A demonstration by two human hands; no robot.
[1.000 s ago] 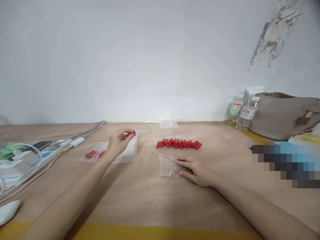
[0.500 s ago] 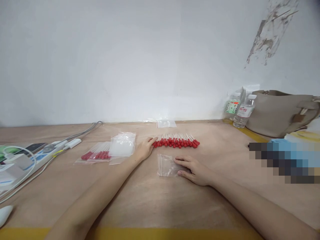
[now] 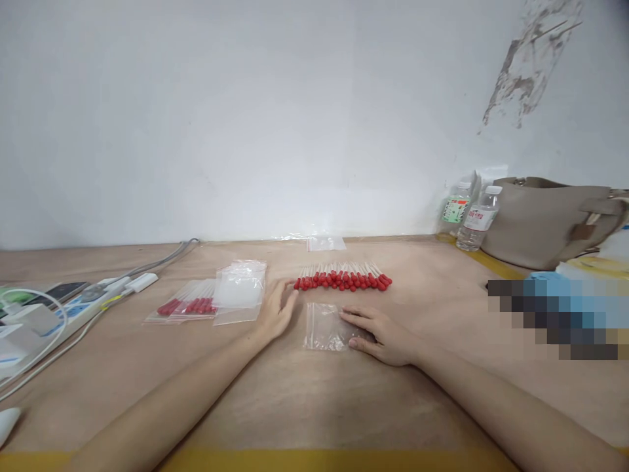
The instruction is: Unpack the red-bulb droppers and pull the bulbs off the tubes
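Note:
White sticks with red tips, like big matches or swabs, lie side by side in a row on the tabletop. My left hand rests just left of the row, thumb and fingers apart, holding nothing that I can see. A clear zip bag lies flat in front of the row. On its right end my right hand is laid with fingers spread, covering that part of the bag. Left of my left hand are a stack of flat zip bags and bags filled with red-tipped sticks.
A power strip with plugs and cables runs along the left, near a phone. Another flat bag lies by the wall. Two bottles and a grey handbag stand back right, beyond a blurred-out patch.
My left hand has drawn back from the row's left end, toward me and left. The sticks at that end lie further left. The clear bag has shifted slightly left; my right hand has stayed.

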